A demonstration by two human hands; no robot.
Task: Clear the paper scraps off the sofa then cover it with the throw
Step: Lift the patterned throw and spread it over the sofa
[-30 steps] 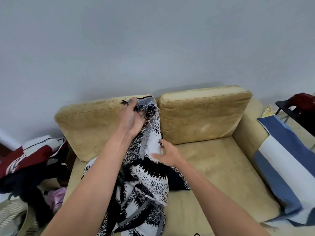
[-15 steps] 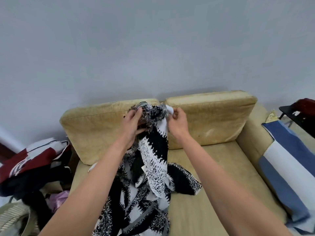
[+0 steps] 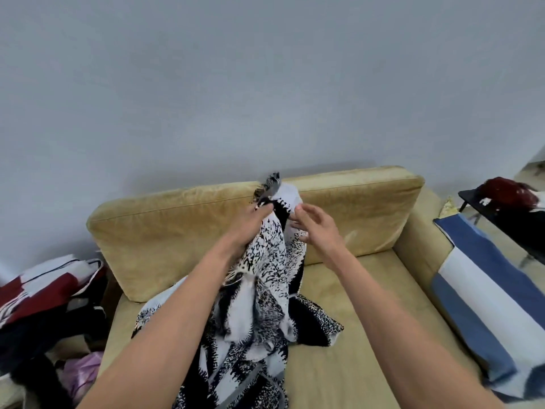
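A black-and-white patterned throw [image 3: 265, 296] hangs bunched from my hands down onto the seat of the tan sofa [image 3: 362, 329]. My left hand [image 3: 250, 222] grips the throw's top edge in front of the gap between the two back cushions. Just to its right, my right hand [image 3: 317, 228] holds a white fold of the same edge between thumb and curled fingers. I see no paper scraps on the visible seat.
A blue-and-white striped cloth [image 3: 483, 296] lies over the sofa's right arm. A dark side table [image 3: 507, 214] with a red object stands at the far right. Red, white and black bags [image 3: 44, 296] are piled left of the sofa. A grey wall rises behind.
My right hand rose from the throw's middle to its top edge beside my left hand, and has now shifted slightly right along that edge. The bunch hangs a little further right.
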